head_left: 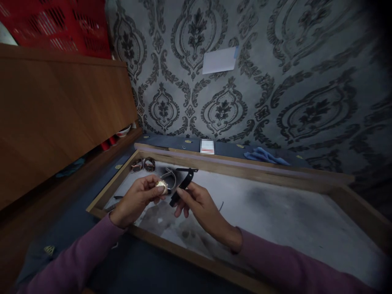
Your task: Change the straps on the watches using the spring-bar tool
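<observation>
Round gold-toned watch (161,186) is being pinched by the left hand (137,197), flat black strap (185,184) by the right hand (203,205), prob for steadiness.

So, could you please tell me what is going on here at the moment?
A person's left hand holds a gold-coloured watch by its face, while the right hand holds a black strap close beside it. Both hands are over a shallow wooden tray. Two more watches sit in its far left corner, and a blue cloth lies beyond its far edge.
</observation>
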{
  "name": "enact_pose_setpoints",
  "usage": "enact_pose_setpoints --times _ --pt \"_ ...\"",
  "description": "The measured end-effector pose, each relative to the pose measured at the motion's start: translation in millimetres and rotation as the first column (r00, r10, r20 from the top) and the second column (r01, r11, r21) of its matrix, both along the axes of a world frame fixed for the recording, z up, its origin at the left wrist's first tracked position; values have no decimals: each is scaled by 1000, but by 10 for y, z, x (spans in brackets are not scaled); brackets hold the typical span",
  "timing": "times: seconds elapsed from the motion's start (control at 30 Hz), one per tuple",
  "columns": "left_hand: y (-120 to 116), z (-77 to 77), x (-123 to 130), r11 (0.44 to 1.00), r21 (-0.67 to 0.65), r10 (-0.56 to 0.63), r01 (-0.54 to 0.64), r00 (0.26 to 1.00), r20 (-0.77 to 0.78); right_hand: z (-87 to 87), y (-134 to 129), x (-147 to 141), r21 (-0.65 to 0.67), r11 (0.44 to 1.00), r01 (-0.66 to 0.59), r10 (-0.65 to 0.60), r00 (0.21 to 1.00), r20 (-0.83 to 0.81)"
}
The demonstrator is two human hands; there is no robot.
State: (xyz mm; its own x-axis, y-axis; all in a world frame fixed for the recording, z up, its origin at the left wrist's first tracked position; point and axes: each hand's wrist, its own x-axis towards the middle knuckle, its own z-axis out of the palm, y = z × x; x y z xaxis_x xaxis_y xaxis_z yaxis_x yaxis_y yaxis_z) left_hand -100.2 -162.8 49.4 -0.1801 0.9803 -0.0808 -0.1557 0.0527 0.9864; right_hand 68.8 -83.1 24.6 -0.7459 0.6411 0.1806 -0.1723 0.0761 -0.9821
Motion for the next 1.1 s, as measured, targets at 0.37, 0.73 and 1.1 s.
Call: enact_pose_setpoints --times 0.37,0.73,1.1 --pt "-67 -13 133 991 8 -130 131 988 -85 -77 -50 -24 -164 983 -83 95 993 65" --pt "-71 166 -1177 984 -179 -99 -20 769 -631 -118 22 -12 -98 992 -83 100 978 183" --pt "-8 -4 -1160 943 -316 -267 -105 326 -907 -212 89 -10 -69 996 -63 77 970 230"
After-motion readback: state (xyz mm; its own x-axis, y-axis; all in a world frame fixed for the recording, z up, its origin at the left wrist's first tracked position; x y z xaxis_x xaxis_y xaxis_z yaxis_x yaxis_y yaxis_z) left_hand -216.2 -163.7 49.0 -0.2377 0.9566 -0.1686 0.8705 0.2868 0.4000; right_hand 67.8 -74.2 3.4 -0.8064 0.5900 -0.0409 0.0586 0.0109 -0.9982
